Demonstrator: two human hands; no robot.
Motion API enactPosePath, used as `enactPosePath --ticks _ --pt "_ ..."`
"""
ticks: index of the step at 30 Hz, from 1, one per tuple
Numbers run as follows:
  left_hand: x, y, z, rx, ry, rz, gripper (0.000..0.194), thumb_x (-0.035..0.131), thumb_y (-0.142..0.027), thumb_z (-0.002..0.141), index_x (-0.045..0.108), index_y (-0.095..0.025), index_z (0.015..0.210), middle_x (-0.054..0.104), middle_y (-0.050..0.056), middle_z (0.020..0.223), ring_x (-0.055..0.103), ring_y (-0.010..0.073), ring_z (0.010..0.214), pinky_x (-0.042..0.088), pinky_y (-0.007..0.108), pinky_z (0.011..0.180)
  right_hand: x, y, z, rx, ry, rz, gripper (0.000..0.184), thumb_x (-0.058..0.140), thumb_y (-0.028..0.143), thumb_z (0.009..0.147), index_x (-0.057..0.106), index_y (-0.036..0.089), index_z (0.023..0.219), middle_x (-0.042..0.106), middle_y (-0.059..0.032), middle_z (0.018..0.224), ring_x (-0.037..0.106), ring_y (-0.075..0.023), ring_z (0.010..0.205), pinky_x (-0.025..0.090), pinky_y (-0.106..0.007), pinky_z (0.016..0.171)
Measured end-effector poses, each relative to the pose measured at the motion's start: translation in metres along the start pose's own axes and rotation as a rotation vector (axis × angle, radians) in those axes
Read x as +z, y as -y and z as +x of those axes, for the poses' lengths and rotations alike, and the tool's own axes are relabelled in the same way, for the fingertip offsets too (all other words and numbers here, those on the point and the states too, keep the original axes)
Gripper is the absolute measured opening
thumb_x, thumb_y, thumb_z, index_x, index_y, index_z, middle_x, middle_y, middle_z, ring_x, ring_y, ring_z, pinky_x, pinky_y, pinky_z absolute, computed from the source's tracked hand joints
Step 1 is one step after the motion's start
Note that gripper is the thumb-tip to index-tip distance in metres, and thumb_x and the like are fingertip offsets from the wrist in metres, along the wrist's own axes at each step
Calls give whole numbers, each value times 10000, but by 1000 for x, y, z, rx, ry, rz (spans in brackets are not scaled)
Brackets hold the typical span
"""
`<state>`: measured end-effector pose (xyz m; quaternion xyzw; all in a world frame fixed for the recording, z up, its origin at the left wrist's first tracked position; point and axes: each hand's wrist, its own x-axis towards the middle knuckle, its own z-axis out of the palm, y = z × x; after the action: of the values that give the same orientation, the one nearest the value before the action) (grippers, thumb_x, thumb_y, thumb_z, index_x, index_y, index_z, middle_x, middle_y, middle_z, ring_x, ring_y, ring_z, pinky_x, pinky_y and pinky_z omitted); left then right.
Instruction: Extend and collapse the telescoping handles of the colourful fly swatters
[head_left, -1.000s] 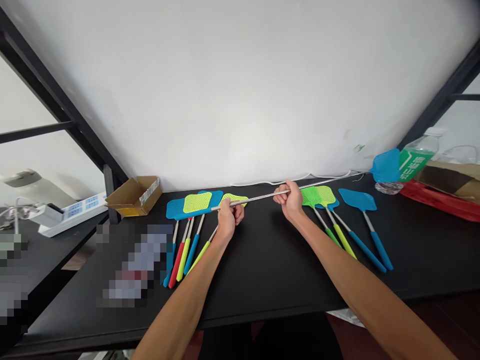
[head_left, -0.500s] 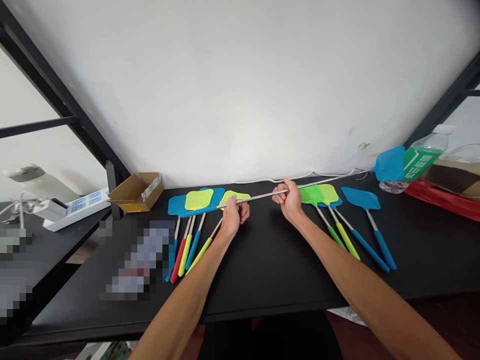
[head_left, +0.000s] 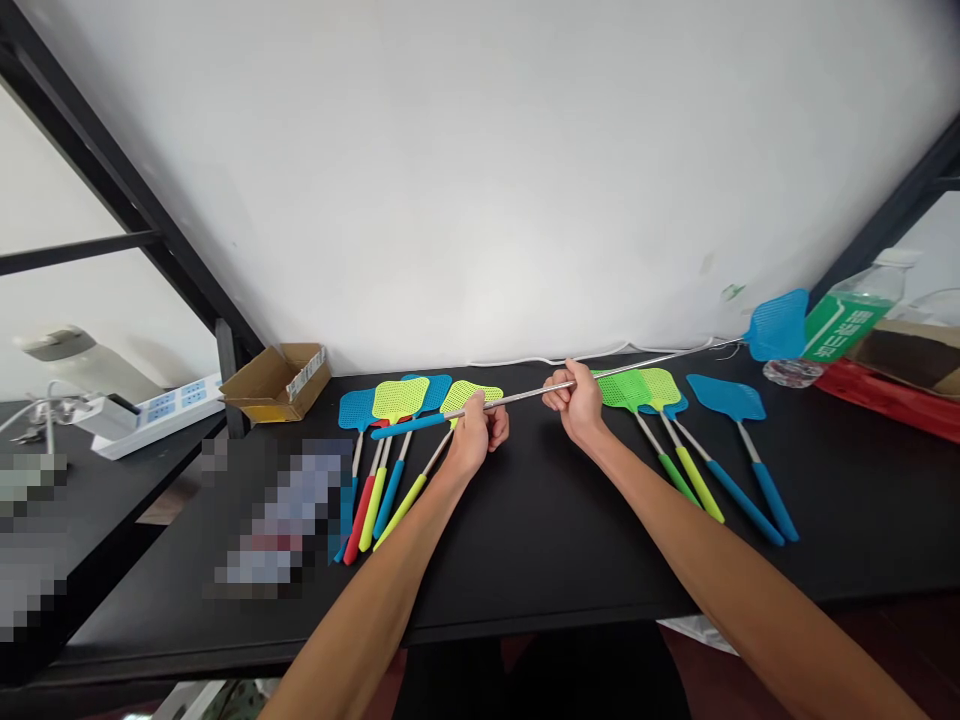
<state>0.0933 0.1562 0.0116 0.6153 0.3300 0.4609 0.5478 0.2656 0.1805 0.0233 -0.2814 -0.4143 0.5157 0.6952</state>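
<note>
A blue fly swatter (head_left: 525,394) with its metal rod drawn out long is held across the table by both hands. My left hand (head_left: 476,432) is closed on the rod close to the blue handle. Farther along, my right hand (head_left: 574,398) grips the same rod with curled fingers. The blue swatter head (head_left: 778,325) is at the far right, in front of the bottle. Left of my hands lie several short swatters, among them a yellow-green swatter (head_left: 400,400) and a red handle (head_left: 360,520). On the right are a green swatter (head_left: 624,390) and a blue swatter (head_left: 726,398).
An open cardboard box (head_left: 276,384) stands at the back left, beside a white power strip (head_left: 165,412). The green-labelled bottle (head_left: 855,315) leans at the right by a red package (head_left: 889,398). A white cable (head_left: 525,361) runs along the wall.
My left hand has moved slightly right along with the blue handle, nearer my right hand. The right hand and swatter head have hardly moved.
</note>
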Motion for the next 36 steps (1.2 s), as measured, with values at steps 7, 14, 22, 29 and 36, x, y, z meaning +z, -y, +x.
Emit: enactPosePath --ticks 7,14,22,29,36 --pt "2 -2 -2 3 -3 -4 577 156 -470 985 404 -205 536 387 2 432 327 115 436 266 271 479 2 2 -1 4 -10 -1 535 495 377 878 307 219 402 204 47 363 246 -85 352 226 -264 406" --pt "3 -3 -2 -3 -5 6 603 145 -520 980 402 -208 533 389 2 430 329 113 426 271 272 473 3 2 -2 3 -5 -9 545 507 391 880 296 216 409 210 46 363 259 -83 352 238 -268 407" --pt "3 -5 -1 -17 -1 -19 645 116 -555 980 407 -209 520 386 8 424 332 118 430 264 273 473 3 1 -2 9 2 20 539 495 374 877 323 217 390 211 45 363 248 -83 348 214 -265 406" --pt "4 -5 -1 -27 -3 -38 644 116 -555 978 407 -204 524 394 7 431 339 113 428 269 266 472 3 -1 -3 6 6 5 561 511 420 889 304 218 408 217 47 364 258 -83 349 244 -262 399" --pt "4 -4 0 -20 -7 -59 643 120 -561 977 403 -206 521 384 3 427 334 111 421 275 264 461 2 -4 -3 12 25 5 588 506 463 906 301 220 411 216 51 373 261 -80 339 253 -263 387"
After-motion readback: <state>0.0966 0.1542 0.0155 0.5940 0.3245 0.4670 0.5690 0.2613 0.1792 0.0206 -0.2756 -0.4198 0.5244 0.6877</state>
